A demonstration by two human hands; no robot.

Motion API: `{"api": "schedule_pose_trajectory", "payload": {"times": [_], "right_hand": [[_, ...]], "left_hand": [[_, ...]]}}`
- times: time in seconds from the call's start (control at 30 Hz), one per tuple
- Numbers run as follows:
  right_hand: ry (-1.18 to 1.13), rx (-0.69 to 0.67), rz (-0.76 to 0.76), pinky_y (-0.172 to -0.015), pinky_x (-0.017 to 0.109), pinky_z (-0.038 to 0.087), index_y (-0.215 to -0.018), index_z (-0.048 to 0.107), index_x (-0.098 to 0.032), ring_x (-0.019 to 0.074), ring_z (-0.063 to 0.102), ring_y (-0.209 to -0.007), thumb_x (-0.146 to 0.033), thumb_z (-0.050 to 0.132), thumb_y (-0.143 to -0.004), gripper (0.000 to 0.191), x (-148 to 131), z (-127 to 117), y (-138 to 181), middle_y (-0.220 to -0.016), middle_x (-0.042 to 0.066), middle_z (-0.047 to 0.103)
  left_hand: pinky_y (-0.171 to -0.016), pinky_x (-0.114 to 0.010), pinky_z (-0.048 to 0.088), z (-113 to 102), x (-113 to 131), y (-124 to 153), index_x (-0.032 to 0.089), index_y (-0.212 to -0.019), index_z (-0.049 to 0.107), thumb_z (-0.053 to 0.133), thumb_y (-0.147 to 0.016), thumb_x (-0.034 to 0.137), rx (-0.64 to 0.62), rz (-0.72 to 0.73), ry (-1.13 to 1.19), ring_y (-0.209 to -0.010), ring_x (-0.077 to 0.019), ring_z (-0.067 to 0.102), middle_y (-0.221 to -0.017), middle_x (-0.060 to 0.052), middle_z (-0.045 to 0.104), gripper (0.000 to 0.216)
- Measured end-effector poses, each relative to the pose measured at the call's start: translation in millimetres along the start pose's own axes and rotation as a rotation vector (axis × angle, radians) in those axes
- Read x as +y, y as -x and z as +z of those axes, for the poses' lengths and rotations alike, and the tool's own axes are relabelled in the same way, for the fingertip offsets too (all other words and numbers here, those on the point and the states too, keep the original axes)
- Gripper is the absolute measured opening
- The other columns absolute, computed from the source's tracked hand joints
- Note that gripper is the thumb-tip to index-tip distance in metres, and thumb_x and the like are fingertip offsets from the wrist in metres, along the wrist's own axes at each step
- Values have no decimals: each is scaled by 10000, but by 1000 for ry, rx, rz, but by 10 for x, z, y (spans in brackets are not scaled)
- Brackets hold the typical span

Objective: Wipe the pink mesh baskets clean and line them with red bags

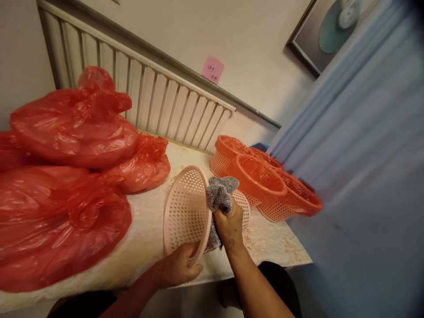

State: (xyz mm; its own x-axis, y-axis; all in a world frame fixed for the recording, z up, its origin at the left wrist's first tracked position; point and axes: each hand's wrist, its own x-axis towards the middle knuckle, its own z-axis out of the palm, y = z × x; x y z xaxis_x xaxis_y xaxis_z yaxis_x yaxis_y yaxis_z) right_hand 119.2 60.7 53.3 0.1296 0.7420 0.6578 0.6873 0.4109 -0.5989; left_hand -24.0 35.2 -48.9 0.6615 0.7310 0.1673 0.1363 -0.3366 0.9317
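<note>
A pale pink perforated plastic basket lies tipped on its side on the table, its open mouth facing left. My left hand grips the near edge of its rim, thumb outside and fingers partly hidden within. A grey speckled cloth is bunched in my right hand, which is closed round it and presses it against the basket's outer wall just behind the rim. Part of the cloth hangs below that hand, along the basket's side.
Several red plastic bags, knotted and full, pile up on the left. Baskets lined with orange-red bags stand at the right. A patterned cloth covers the table. Behind are a radiator and a blue curtain.
</note>
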Motion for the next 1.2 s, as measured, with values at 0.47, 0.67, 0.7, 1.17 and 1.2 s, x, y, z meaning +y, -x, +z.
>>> {"api": "schedule_pose_trajectory", "payload": {"times": [0.47, 0.67, 0.7, 1.17, 1.2], "right_hand": [[16, 62, -95, -756, 328, 479, -929, 668, -209, 208, 605, -812, -171, 526, -740, 239, 101, -18, 413, -851, 32, 678], [64, 20, -87, -695, 292, 461, -882, 663, -196, 188, 584, -733, -181, 516, -716, 222, 275, -37, 223, -803, 26, 664], [93, 29, -60, -678, 284, 452, -852, 657, -192, 183, 574, -711, -187, 513, -708, 204, 355, -51, 165, -781, 24, 657], [222, 480, 638, -634, 304, 447, -830, 655, -158, 241, 618, -737, -424, 553, -727, 303, 1306, -426, 452, -801, 91, 695], [204, 484, 644, -638, 311, 458, -839, 658, -152, 245, 624, -743, -428, 573, -726, 310, 1264, -380, 557, -807, 94, 698]], "left_hand": [[-831, -289, 502, 126, -39, -46, 194, -1281, 509, 572, -701, 141, 70, 48, 110, -864, -186, 584, -1033, -36, 657, 586], [-923, -296, 474, 75, -36, -66, 170, -1149, 599, 516, -711, 116, 56, 17, 98, -935, -198, 595, -987, -22, 676, 449], [-964, -304, 452, 62, -27, -67, 169, -1172, 594, 511, -709, 109, 50, 25, 104, -967, -201, 594, -1036, -26, 676, 474], [-840, -295, 485, 48, -23, -74, 182, -1237, 589, 496, -644, 61, 12, 24, 84, -805, -183, 583, -938, -7, 672, 612], [-833, -293, 486, 46, -24, -75, 184, -1231, 591, 498, -642, 61, 16, 26, 83, -795, -180, 580, -923, -3, 669, 608]]}}
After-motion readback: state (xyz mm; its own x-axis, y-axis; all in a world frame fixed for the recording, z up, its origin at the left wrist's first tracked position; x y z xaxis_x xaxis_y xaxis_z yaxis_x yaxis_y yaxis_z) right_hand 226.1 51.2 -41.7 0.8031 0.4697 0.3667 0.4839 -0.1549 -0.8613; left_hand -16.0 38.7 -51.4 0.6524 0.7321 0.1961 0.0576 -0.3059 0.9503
